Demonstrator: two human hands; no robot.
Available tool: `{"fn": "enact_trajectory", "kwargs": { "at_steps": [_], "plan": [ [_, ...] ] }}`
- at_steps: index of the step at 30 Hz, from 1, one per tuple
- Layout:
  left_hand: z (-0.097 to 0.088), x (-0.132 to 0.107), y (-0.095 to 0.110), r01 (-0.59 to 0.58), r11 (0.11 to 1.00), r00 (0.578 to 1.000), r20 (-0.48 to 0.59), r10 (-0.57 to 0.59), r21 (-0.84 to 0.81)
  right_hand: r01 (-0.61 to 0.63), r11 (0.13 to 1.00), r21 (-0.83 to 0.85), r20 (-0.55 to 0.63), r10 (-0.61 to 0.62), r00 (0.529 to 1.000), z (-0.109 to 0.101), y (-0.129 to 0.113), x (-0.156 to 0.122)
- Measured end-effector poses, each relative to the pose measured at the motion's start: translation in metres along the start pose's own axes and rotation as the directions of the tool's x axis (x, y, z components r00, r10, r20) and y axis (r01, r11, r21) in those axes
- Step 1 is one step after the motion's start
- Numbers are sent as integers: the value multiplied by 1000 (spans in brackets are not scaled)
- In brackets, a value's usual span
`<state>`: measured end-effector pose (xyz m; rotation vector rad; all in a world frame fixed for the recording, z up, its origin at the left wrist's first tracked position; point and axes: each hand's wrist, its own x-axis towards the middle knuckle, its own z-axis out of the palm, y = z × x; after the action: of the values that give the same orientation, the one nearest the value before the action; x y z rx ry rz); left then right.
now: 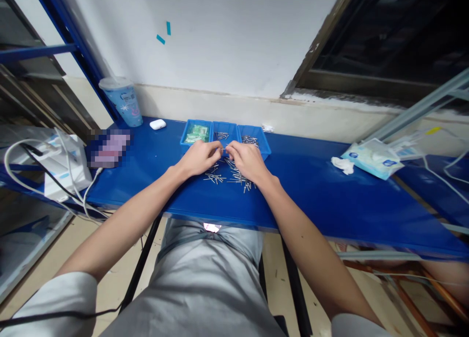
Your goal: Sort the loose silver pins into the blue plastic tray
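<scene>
My left hand [200,157] and my right hand [246,161] meet over the blue table [322,190], fingertips pinched together on a thin metal pin [222,149] held between them. Under and between the hands lies a loose scatter of several small metal pins [230,177]. Just beyond the hands stand three small blue trays side by side: the left tray [197,133] holds green pieces, the middle tray [224,131] and the right tray [254,140] hold more metal pins.
A blue patterned cup [122,101] and a white earbud case [158,124] sit at the back left. White cables and boxes [60,166] lie at the left edge. A tissue pack [372,157] and crumpled tissue [343,165] lie to the right.
</scene>
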<state>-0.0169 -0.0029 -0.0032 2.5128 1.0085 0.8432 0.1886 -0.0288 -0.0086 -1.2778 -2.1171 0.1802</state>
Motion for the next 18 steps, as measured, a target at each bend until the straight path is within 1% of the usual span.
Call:
{"fn": "enact_trajectory", "kwargs": {
  "at_steps": [5, 9, 12, 14, 16, 18],
  "plan": [
    [1, 0, -1, 6, 1000, 1000, -10, -6, -3, 30, 999, 38, -16, -29, 999, -1, -1, -1],
    [1, 0, -1, -4, 1000, 1000, 8, 4, -6, -23, 1000, 12, 47, 22, 999, -3, -3, -1],
    [2, 0, -1, -11, 1000, 1000, 1, 11, -5, -8, 999, 41, 59, 6, 998, -3, -4, 0],
    [2, 0, 0, -15, 1000, 1000, -1, 15, -4, 11, 1000, 23, 53, -12, 999, -2, -3, 0],
    [1, 0, 0, -18, 1000, 1000, -2, 18, -11, 36, 999, -8, 11, -36, 999, -1, -1, 0],
    [0, 0, 1, -12, 1000, 1000, -12, 12, -20, 78, 997, -21, -94, -80, 992, -1, -1, 0]
  ]
}}
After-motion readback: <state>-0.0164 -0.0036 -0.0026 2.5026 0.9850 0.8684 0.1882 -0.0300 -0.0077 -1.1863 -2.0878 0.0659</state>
